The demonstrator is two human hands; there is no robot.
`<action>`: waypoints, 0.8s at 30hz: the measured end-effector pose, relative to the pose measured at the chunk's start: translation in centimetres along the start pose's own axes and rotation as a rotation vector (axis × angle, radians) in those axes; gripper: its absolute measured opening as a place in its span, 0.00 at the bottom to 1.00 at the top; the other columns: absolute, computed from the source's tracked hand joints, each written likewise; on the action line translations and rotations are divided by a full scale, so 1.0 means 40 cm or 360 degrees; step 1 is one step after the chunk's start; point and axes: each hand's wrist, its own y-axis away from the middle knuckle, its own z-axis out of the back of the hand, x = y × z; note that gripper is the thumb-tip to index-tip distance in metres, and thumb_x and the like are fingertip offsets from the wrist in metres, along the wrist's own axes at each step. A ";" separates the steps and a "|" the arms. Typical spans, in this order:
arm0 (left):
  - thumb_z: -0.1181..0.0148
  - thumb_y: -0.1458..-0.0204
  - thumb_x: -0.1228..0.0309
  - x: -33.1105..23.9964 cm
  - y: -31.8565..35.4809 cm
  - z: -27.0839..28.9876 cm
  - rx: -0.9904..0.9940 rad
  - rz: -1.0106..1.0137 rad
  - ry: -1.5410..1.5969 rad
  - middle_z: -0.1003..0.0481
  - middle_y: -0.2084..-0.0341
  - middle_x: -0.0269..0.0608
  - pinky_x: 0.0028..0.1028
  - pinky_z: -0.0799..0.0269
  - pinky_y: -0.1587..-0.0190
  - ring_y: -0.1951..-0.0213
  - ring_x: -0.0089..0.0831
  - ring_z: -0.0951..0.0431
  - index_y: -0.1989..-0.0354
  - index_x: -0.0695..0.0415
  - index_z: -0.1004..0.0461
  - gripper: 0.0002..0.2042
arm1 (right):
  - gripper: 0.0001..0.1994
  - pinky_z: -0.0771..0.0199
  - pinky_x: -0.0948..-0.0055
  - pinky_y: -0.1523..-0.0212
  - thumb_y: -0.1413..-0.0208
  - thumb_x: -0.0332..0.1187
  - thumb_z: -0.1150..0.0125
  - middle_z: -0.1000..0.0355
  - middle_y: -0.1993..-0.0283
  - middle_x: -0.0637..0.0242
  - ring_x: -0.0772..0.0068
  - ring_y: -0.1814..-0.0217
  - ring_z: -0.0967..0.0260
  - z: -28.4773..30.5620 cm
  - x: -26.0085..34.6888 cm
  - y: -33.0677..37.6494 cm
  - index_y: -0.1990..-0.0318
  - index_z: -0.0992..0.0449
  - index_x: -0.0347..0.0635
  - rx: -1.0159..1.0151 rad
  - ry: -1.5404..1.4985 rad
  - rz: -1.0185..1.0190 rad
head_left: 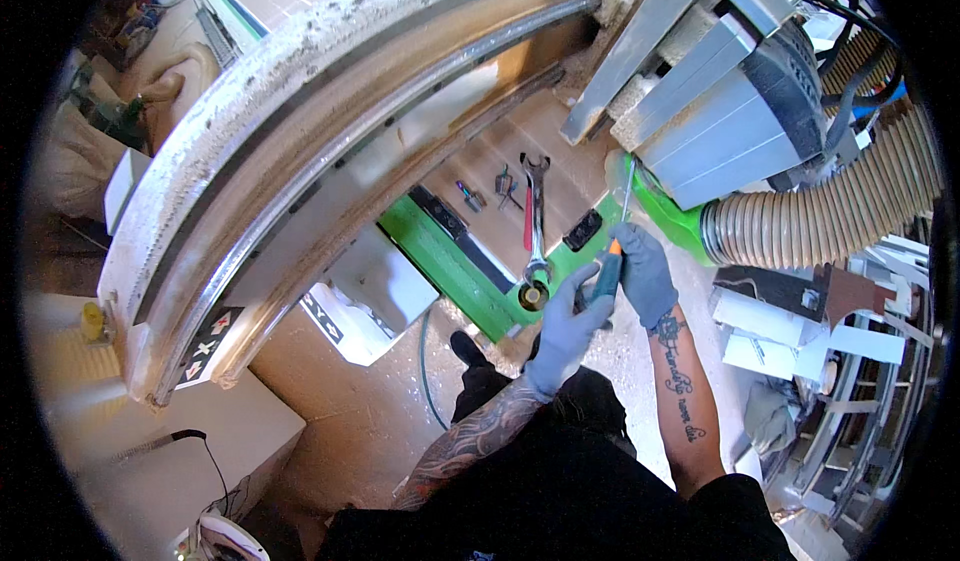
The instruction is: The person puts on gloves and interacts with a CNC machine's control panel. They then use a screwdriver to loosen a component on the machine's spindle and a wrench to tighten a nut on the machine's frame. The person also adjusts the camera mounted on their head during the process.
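Note:
My left hand [568, 333], in a grey glove, is closed round the teal handle of a screwdriver [607, 275]. Just above it, my gloved right hand [645, 273] has its fingers closed at the orange collar and lower shaft, partly hiding them. The thin metal shaft points up and away, toward a green dust hood. Left of the hands, an open-ended wrench [538, 196] lies beside a red-handled tool [528, 223]. A round brass-coloured metal part [533, 295] sits on the green machine bed [480, 296] close to my left hand. Two small cutter-like bits [469, 196] lie farther left.
A grey spindle housing [725, 111] with the green dust hood [668, 211] and a ribbed hose [790, 229] stands at right. A dusty machine beam [300, 91] with metal rails crosses the left. Offcut panels [775, 336] are stacked at right. A black block [582, 229] lies beside the wrench.

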 end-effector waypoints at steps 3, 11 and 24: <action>0.59 0.31 0.62 -0.009 -0.003 0.017 0.0131 0.0340 0.0907 0.21 0.56 0.53 0.23 0.17 0.72 0.69 0.30 0.17 0.30 0.62 0.40 0.25 | 0.12 0.22 0.72 0.55 0.31 0.36 0.43 0.24 0.58 0.64 0.72 0.60 0.26 0.005 0.030 -0.003 0.51 0.24 0.35 0.0295 -0.0310 -0.0167; 0.44 0.35 0.65 0.061 0.010 -0.026 -0.0340 -0.0637 -0.0494 0.23 0.57 0.46 0.22 0.23 0.74 0.71 0.28 0.19 0.32 0.65 0.38 0.26 | 0.12 0.23 0.73 0.54 0.31 0.35 0.43 0.23 0.54 0.64 0.74 0.58 0.26 0.062 -0.052 -0.073 0.48 0.25 0.37 0.0342 -0.0173 -0.0081; 0.43 0.33 0.59 0.019 0.053 -0.101 -0.0667 -0.0458 -0.0386 0.24 0.58 0.45 0.20 0.26 0.75 0.71 0.22 0.21 0.37 0.63 0.31 0.23 | 0.12 0.25 0.73 0.55 0.30 0.35 0.44 0.24 0.59 0.66 0.74 0.59 0.26 0.073 -0.050 -0.099 0.49 0.25 0.35 0.0664 -0.0289 -0.0123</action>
